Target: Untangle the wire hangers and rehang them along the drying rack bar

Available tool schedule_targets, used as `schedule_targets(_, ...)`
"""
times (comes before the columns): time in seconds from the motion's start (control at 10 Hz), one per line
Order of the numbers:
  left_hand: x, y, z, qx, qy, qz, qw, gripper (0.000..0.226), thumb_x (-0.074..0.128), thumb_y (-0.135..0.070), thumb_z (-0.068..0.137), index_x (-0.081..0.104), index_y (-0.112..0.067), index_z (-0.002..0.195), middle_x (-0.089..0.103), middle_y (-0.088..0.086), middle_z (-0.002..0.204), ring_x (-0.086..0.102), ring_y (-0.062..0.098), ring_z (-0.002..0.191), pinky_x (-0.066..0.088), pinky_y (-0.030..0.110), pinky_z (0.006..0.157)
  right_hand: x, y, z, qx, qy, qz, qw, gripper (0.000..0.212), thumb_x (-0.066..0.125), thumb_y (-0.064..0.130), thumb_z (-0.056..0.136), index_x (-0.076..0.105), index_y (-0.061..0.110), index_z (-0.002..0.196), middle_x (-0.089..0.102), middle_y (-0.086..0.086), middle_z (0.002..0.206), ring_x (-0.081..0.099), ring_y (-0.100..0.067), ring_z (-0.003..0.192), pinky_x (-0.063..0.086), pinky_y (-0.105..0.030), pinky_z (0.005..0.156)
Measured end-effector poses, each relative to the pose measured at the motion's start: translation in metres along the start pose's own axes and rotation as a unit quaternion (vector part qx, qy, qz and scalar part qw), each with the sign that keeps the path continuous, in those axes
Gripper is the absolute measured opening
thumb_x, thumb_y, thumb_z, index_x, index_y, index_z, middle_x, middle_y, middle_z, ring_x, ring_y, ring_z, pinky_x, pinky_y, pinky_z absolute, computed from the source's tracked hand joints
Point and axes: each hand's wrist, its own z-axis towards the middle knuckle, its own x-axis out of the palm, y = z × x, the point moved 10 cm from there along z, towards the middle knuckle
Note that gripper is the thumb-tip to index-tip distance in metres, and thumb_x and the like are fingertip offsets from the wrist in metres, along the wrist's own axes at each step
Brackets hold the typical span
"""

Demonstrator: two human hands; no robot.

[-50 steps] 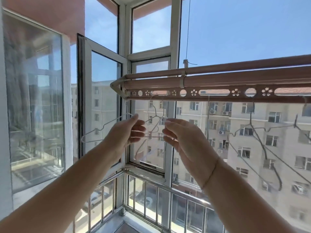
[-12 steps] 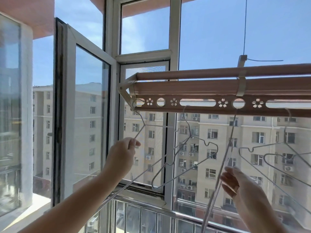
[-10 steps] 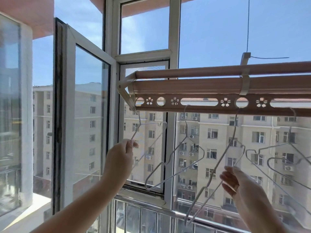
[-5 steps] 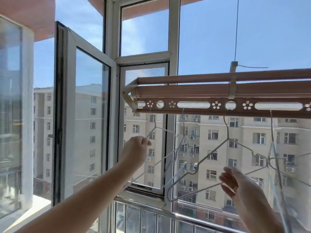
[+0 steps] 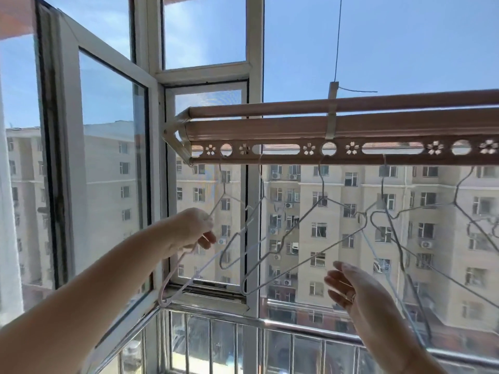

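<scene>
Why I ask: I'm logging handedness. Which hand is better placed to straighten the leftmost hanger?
Left. The left hand grips the leftmost hanger by its sloping wire under the rack bar; the right hand is open, lower, holding nothing.

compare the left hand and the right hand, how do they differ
The left hand grips the leftmost hanger by its sloping wire; the right hand holds nothing. The left hand's fingers are curled; the right hand's are straight and slightly spread. The left hand is higher, nearer the rack bar, than the right hand. Both reach out below that bar.
</scene>
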Motion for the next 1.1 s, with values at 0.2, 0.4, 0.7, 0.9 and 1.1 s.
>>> schedule_targets(0.2,-0.046,-0.025,-0.068,0.126,-0.257,0.148,0.947,0.057,0.052,-0.034,0.091,0.032,-0.015,0.141,0.040,0.007,0.141,0.045,0.021,0.120,0.036,0.034,0.097,-0.011,-0.032,-0.009,0.045,0.009,-0.012,0.999,0.024,0.037,0.008,0.097,0.056,-0.004,0.105,0.058,-0.022,0.090,0.056,-0.031,0.083,0.045,-0.037,0.069)
schedule_targets(0.4,0.013,-0.058,-0.149,0.319,-0.256,0.058,0.911,0.048,0.034,-0.067,0.081,0.052,-0.046,0.120,0.042,-0.035,0.125,0.035,-0.016,0.119,0.029,0.013,0.087,-0.053,-0.050,-0.035,0.115,-0.033,0.091,0.989,0.030,0.038,0.019,0.096,0.056,-0.006,0.098,0.057,-0.018,0.081,0.053,-0.030,0.072,0.040,-0.034,0.062)
schedule_targets(0.7,0.112,-0.072,-0.117,0.280,-0.110,-0.040,0.953,0.072,0.024,-0.087,0.062,0.024,-0.052,0.125,0.029,-0.043,0.112,0.040,-0.024,0.098,0.035,0.004,0.086,-0.059,-0.018,-0.059,0.143,0.054,0.228,0.962,0.047,0.070,0.035,0.064,0.069,-0.006,0.087,0.063,-0.017,0.064,0.059,-0.026,0.044,0.052,-0.030,0.041)
schedule_targets(0.9,0.137,-0.068,-0.096,0.250,-0.060,-0.166,0.952,0.023,0.056,-0.014,0.086,0.062,-0.014,0.108,0.071,-0.003,0.067,0.064,0.006,0.055,0.051,0.015,0.057,-0.064,-0.002,-0.061,0.126,0.122,0.265,0.948,0.047,0.094,0.003,0.025,0.066,-0.002,0.063,0.056,-0.014,0.052,0.053,-0.024,0.038,0.047,-0.029,0.037)
schedule_targets(1.1,0.130,-0.058,-0.101,0.238,-0.168,-0.150,0.945,0.099,0.037,-0.095,0.046,0.054,-0.030,0.118,0.066,-0.011,0.103,0.061,0.003,0.097,0.047,0.023,0.079,-0.108,-0.020,-0.071,0.180,0.041,0.221,0.958,0.037,0.066,0.019,0.071,0.061,-0.008,0.096,0.061,-0.020,0.064,0.058,-0.027,0.048,0.047,-0.029,0.043)
